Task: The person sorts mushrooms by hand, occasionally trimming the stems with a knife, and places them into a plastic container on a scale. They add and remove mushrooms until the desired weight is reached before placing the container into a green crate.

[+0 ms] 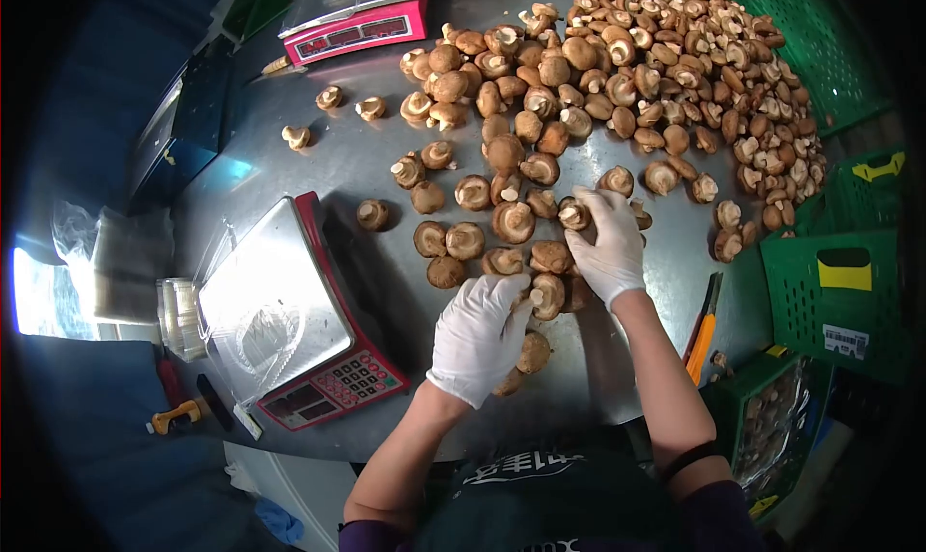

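Sorting shiitake mushrooms (513, 222) on the steel surface (367, 161): right hand (608, 248) fingers pinch one mushroom (573, 213); left hand (479, 335) lies loosely curled over near ones, best lifted singly.

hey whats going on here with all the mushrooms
A person in white gloves is handling brown mushrooms spread over a metal table. The left hand rests over a few mushrooms near the table's front edge, while the right hand fingers one mushroom at the edge of the big mushroom pile. A red scale sits to the left, with green crates on the right.
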Tool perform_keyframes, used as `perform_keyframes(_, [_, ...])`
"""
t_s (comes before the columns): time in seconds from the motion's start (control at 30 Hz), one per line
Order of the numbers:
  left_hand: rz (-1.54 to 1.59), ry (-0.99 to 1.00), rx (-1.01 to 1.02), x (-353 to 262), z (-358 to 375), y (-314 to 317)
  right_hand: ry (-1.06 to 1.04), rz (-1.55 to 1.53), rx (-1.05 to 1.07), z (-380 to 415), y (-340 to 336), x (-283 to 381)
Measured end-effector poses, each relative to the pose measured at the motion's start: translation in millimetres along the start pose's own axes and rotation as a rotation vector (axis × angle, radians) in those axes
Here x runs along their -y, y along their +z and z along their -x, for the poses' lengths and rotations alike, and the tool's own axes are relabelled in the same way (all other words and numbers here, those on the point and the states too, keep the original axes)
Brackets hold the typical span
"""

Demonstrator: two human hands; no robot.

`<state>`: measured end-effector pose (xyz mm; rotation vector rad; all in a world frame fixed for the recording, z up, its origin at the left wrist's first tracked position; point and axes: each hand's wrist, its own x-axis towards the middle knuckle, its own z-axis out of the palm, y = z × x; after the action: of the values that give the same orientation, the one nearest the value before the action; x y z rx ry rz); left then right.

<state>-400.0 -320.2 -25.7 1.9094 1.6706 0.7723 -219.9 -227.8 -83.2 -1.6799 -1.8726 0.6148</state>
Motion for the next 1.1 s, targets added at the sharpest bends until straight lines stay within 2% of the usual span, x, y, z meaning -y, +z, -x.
perform_keyframes(0.1, [0.071,-0.001,-0.01,-3,-16,6,0.006,0.005,0.027,-11,8,-7])
perform_keyframes(0.2, [0.244,-0.176,-0.034,-5,-17,8,0.199,-0.558,0.119,-3,-9,-9])
perform_keyframes(0.23, [0.336,-0.216,-0.004,1,-14,10,0.347,-0.766,0.221,2,-22,4])
perform_keyframes(0.33, [0.785,-0.318,-0.085,-1,-14,19,0.339,-1.018,0.29,24,-34,11])
perform_keyframes(0.47, [1.173,-0.312,0.076,-9,-7,23,0.302,-1.104,0.366,47,-39,20])
perform_keyframes(0.5, [1.147,-0.306,0.018,-8,-2,31,0.278,-1.146,0.373,51,-40,22])
perform_keyframes(0.6, [0.951,-0.316,0.02,-11,11,31,0.309,-1.159,0.362,65,-42,26])
perform_keyframes(0.63, [0.872,-0.288,-0.02,-14,14,32,0.326,-1.139,0.362,71,-43,23])
perform_keyframes(0.73, [0.681,-0.202,-0.005,-16,24,32,0.118,-0.64,0.096,85,-59,-10])
perform_keyframes(0.8, [0.717,-0.22,-0.025,-24,29,34,0.134,-0.196,-0.147,100,-78,-46])
perform_keyframes(0.9, [0.629,-0.128,-0.053,-29,34,44,0.292,0.315,-0.307,133,-101,-93])
perform_keyframes(1.0, [0.565,-0.012,-0.065,-37,38,56,0.404,0.537,-0.297,167,-105,-121])
perform_keyframes(1.03, [0.559,0.02,-0.066,-40,39,59,0.483,0.503,-0.208,173,-106,-127])
perform_keyframes(1.1, [0.551,0.053,-0.044,-43,42,70,0.524,0.493,-0.163,177,-103,-132])
